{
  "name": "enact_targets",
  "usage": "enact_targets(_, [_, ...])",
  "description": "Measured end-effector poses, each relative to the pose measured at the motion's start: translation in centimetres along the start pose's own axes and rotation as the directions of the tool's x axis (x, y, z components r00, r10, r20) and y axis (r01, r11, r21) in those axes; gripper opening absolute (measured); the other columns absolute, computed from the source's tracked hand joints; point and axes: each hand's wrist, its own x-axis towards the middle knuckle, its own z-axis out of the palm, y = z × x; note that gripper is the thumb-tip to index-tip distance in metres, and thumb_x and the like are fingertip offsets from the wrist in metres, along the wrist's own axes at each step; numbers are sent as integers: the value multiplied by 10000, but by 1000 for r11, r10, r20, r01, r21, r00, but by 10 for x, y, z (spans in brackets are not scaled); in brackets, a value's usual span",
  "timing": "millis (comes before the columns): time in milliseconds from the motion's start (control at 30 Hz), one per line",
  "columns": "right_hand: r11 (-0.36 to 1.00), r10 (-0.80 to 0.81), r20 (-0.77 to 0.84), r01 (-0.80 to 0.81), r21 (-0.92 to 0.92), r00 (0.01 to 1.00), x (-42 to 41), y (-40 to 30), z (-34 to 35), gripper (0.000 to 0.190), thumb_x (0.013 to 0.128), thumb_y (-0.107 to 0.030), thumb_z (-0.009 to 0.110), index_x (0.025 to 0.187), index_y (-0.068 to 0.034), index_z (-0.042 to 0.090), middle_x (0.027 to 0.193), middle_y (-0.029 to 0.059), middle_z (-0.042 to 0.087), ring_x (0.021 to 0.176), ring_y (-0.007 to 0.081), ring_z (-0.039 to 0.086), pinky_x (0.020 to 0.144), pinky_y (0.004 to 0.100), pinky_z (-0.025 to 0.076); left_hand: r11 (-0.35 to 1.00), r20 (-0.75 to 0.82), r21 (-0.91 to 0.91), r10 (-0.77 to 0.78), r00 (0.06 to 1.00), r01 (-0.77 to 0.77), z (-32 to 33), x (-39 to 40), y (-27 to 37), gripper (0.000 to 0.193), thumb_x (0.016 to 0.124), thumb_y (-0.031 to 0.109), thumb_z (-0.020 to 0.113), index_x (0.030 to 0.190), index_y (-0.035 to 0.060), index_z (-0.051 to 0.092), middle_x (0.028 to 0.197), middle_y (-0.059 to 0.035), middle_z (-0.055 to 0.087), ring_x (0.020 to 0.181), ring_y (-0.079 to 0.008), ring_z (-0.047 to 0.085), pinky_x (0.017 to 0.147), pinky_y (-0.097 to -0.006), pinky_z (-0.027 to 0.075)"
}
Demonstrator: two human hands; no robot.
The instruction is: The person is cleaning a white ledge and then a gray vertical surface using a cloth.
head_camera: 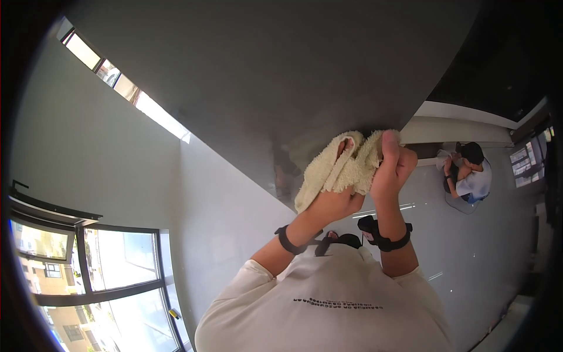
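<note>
A cream terry cloth (327,169) is bunched between my two hands, close to the lower edge of a smooth dark grey panel (264,79). My right hand (391,169) grips the cloth's right end, its thumb extended along the fabric. Much of my left hand (341,204) is covered by the cloth; its fingers are wrapped in the folds, and a bit of skin shows through a fold higher up. The panel's surface faintly reflects the cloth. Whether the cloth presses on the panel or hangs just off it, I cannot tell.
To the right, another person (473,174) crouches on the glossy grey floor (457,246), hands on pale, translucent material (445,160). A dark-framed window (123,259) is at lower left, with a small yellow object (174,313) by its frame. A pale wall (110,158) flanks the panel.
</note>
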Motion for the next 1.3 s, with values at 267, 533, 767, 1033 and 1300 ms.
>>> enact_targets(267, [973,230,115,-227,-45,966,-35,50,-34,500,971,-216,537,540,-22,376,488,-36,339,500,52,293,461,276,227,975,98,22,-220,971,219,74,-71,-12,543,708,129,667,1228,22,555,1269,-247,517,1204,-454,464,1019,-518,376])
enact_targets(533, [979,154,251,-114,-168,956,-43,16,0,415,889,-268,642,589,-14,508,477,41,476,435,133,464,454,267,375,956,-276,252,-79,958,152,-15,-52,-63,256,777,64,544,1001,-1,651,934,-167,637,843,-388,596,755,-459,478])
enact_targets(767, [917,324,511,-133,-375,796,-102,47,39,329,790,-275,662,598,-14,605,516,112,576,471,293,582,501,349,469,964,-287,190,-125,950,184,-28,-113,-71,365,760,4,569,1122,18,618,1121,-201,606,1067,-414,551,921,-498,428])
enact_targets(1033, [850,465,564,-166,-500,683,-138,75,14,320,808,-307,666,673,-17,649,574,122,610,546,299,621,542,367,489,963,52,68,-263,963,259,-10,-199,-105,452,726,3,539,1178,-12,554,1235,-242,523,1187,-473,436,1036,-546,338])
enact_targets(1300, [886,416,487,-221,-408,768,-107,48,-1,257,892,-242,614,820,-2,673,679,107,673,587,200,650,547,319,490,972,-36,164,-164,986,167,-18,-167,-105,460,767,128,602,1210,14,553,1245,-233,512,1195,-476,426,1046,-606,272])
